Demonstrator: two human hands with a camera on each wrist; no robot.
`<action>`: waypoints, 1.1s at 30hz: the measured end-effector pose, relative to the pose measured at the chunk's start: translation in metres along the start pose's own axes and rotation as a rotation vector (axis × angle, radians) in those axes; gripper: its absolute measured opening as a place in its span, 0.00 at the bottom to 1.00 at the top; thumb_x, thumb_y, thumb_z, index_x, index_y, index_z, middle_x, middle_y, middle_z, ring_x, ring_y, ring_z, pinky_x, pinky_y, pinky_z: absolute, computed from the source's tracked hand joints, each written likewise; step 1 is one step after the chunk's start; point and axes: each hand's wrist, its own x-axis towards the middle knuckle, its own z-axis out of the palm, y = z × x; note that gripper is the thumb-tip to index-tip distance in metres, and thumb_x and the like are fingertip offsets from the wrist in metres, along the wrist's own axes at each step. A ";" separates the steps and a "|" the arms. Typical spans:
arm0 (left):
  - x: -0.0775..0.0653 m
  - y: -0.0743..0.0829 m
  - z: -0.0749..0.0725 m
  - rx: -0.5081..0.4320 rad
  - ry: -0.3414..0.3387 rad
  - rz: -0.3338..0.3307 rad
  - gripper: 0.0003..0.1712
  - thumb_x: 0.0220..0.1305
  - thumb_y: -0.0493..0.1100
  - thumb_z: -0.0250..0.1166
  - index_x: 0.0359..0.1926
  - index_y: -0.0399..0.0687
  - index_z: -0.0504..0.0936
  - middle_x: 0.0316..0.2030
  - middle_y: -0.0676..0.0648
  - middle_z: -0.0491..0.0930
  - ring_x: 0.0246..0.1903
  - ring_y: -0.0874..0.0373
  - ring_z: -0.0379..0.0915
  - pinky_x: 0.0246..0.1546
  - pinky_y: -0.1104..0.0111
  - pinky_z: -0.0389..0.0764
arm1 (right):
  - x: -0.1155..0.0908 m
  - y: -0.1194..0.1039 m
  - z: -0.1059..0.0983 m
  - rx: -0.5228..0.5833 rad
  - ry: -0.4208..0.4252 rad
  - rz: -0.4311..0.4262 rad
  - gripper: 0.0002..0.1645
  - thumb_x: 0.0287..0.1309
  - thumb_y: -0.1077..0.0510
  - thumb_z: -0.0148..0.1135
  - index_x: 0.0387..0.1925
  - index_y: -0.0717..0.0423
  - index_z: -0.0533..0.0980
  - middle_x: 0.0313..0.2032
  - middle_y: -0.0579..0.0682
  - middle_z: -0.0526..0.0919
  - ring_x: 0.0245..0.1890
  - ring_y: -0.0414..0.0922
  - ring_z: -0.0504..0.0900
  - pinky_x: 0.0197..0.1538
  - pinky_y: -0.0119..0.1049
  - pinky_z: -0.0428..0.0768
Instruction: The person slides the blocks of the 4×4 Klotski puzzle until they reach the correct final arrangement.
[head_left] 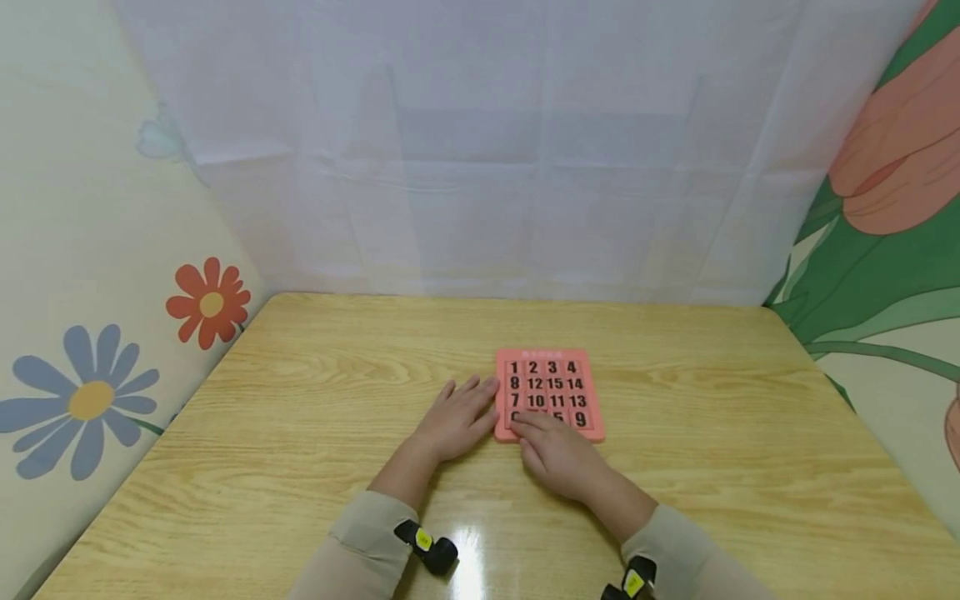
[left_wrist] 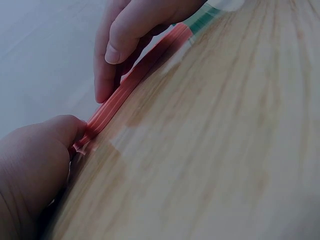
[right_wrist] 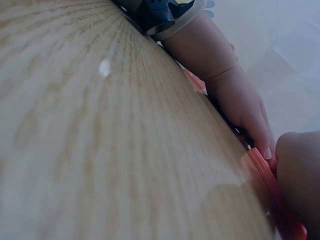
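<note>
One pink board (head_left: 596, 404), four rows of tiles (head_left: 545, 388), left hand (head_left: 456, 421) spread at its edge, right hand (head_left: 558, 457) extended over bottom row

In front of me a pale, wood-grained table (head_left: 712, 467) bears a pink number board (head_left: 545, 392), lying flat with its numerals up. Nearer me and left of the board, a white glare (head_left: 468, 558) shines off the wood.

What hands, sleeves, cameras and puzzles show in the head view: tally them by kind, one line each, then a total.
Hands: 2 (left hand, right hand)
Sleeves: 2
Cameras: 2
Puzzle: 1
Total: 7
</note>
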 end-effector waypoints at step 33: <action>-0.004 0.002 -0.003 -0.026 -0.011 -0.012 0.34 0.76 0.57 0.45 0.76 0.50 0.56 0.75 0.50 0.56 0.77 0.49 0.46 0.78 0.49 0.38 | -0.032 0.024 -0.016 -0.054 0.056 0.118 0.22 0.69 0.54 0.51 0.60 0.57 0.77 0.63 0.54 0.77 0.66 0.54 0.72 0.71 0.50 0.67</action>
